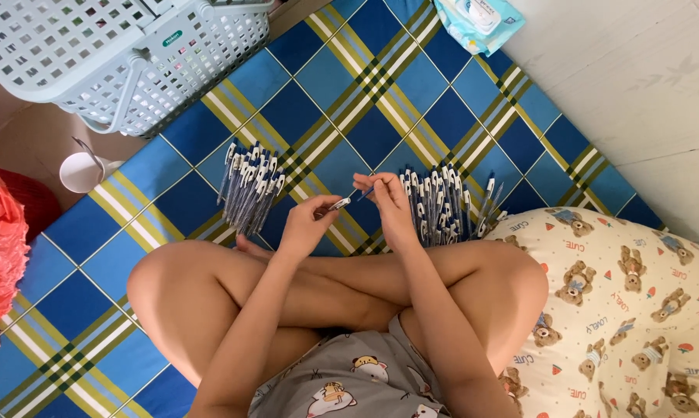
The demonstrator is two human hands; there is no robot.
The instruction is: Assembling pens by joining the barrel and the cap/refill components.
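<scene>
You hold a pen barrel (339, 203) in your left hand (307, 224), fingers pinched on it, above your crossed legs. Your right hand (389, 203) pinches a thin blue refill (365, 193) just beside the barrel's tip. One pile of pens (250, 188) lies on the blue checked mat (318, 85) to your left, another pile (442, 205) to your right. A bear-print cushion (636, 310) touches your right knee. A plastic basket (125, 54) sits at the mat's far left corner.
</scene>
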